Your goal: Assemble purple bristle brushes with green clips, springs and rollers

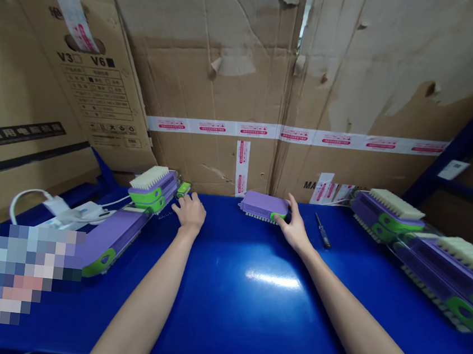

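Note:
My right hand [295,226] grips one end of a purple brush [264,203] with a green end piece. My thumb lies against the green part and my fingers reach round the far side. The brush rests bristles down on the blue table near the back. My left hand [191,213] hovers at the table's left, thumb and fingers apart, with nothing visible in it. Just beyond its fingers is a small bright green piece [183,189]. Beside it stands a purple and green brush [153,189] with cream bristles facing up.
A screwdriver [322,231] lies right of my right hand. Stacked brushes [449,264] stand at the right edge. Another purple brush [114,237], a white power strip [83,211] and cables lie at left. A cardboard wall [224,85] closes off the back of the blue table [221,322].

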A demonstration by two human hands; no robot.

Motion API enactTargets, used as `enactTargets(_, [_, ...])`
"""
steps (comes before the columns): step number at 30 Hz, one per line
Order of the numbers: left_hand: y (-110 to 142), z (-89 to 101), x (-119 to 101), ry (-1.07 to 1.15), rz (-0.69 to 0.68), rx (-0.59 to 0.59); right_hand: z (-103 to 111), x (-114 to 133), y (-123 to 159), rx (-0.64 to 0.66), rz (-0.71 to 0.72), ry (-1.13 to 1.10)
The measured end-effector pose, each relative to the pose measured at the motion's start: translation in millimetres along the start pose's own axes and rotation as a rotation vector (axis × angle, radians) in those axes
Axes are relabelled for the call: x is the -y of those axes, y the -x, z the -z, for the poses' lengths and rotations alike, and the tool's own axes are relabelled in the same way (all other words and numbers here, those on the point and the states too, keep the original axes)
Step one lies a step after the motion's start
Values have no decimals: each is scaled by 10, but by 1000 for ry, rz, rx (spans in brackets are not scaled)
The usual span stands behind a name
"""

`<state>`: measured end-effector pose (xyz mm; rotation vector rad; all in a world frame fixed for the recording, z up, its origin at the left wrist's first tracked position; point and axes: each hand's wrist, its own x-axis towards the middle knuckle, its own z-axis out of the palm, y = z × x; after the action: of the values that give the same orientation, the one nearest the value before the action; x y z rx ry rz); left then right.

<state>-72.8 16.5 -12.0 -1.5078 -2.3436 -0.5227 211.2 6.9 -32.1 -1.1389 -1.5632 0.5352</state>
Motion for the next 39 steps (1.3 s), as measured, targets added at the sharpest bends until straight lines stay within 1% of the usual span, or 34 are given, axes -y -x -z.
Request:
enactTargets(3, [-14, 4, 11, 15, -22, 34, 8, -28, -14, -20, -4, 8])
enactTargets(6, [-23, 5, 23, 36, -33, 37, 18, -62, -31, -53, -5, 21])
enactTargets(9, [-30, 18, 26, 43, -23, 9, 29, -82, -41, -105, 4, 53])
enactTargets(13, [-43, 20, 37, 29, 8, -61, 37, -50, -34, -142, 25, 114])
enactTargets(17, [-65, -49, 77, 38, -44, -100, 36, 20, -20, -141, 40, 171])
enactTargets(21, [-80, -114, 105, 58, -51, -68, 35, 44, -18, -141, 40, 190])
enactTargets(25, [-76, -86, 90, 50, -67, -32, 30, 24, -20, -152, 60, 186])
enactTargets(30, [-64, -37, 71, 14, -60, -38, 24, 11, -20, -151, 64, 194])
enactTargets(34, [-71, -49, 83, 8, -32, -43, 25, 16, -19, -158, 69, 196])
enactTargets(39, [-95, -77, 113, 10, -58, -36, 32, 33, -18, -157, 68, 197])
